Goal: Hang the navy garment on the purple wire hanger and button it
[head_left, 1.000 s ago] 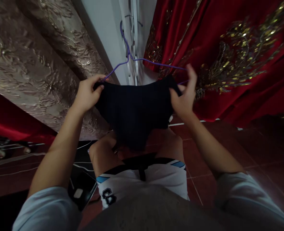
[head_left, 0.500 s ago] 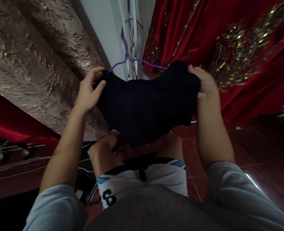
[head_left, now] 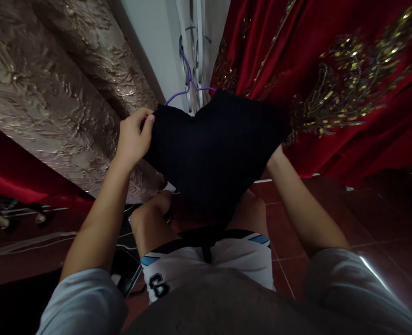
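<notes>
A dark navy garment spreads between my hands above my knees, draped on a purple wire hanger. The hanger's hook and part of its arms show above the cloth; the rest is covered. At the garment's upper left corner, my left hand is closed, pinching the cloth between thumb and fingers. My right hand reaches under the right side of the garment. Only its wrist and heel show there, so its fingers are hidden by the cloth.
A metal rack stands against the pale wall ahead. Beige textured fabric hangs on the left. Red fabric with gold sequins hangs on the right. Below lies a red tiled floor, with a dark phone-like device near my left leg.
My right hand has left the garment's upper right edge and moved lower, under the cloth. The right side now droops. My left hand keeps its hold, shifted slightly.
</notes>
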The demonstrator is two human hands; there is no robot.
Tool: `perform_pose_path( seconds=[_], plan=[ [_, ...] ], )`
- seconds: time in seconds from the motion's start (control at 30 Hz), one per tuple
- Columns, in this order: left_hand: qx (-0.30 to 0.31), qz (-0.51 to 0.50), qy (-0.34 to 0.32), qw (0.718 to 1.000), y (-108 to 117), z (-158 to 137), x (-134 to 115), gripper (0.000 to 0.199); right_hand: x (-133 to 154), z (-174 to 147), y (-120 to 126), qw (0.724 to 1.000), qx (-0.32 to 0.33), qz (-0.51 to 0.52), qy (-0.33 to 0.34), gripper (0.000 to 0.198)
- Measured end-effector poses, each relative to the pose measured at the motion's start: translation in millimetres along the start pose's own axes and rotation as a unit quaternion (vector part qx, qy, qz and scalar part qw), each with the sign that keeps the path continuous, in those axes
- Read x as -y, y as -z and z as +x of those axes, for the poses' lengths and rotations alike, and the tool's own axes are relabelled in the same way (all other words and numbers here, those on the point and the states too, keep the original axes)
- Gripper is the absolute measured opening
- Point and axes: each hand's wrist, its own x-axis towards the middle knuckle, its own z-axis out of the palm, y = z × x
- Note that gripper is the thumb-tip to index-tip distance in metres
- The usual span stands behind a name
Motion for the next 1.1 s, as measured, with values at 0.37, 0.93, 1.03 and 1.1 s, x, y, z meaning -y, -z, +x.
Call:
perform_pose_path(
  seconds=[0.37,0.93,1.03,1.1],
  plan=[
    [-0.063,-0.034,0.019,0.997,-26.9,29.3,6.9,0.054,83.3,27.5,0.1,0.982,-0.160,0.005,-0.103,0.099],
    [0.173,-0.106,-0.201,0.958,-81.4,-60.0,-59.3,0.045,-2.0,-32.6,-142.6,0.987,0.087,-0.130,0.041,0.083],
    [0.166,-0.172,-0.175,0.955,-88.3,-60.1,-61.6,0.039,1.0,-30.7,-133.4,0.988,0.088,-0.103,0.079,0.096],
    [0.161,-0.203,-0.134,0.957,-92.9,-58.2,-51.5,0.038,-1.2,-30.7,-118.1,0.987,0.066,-0.118,0.085,0.099]
  ],
)
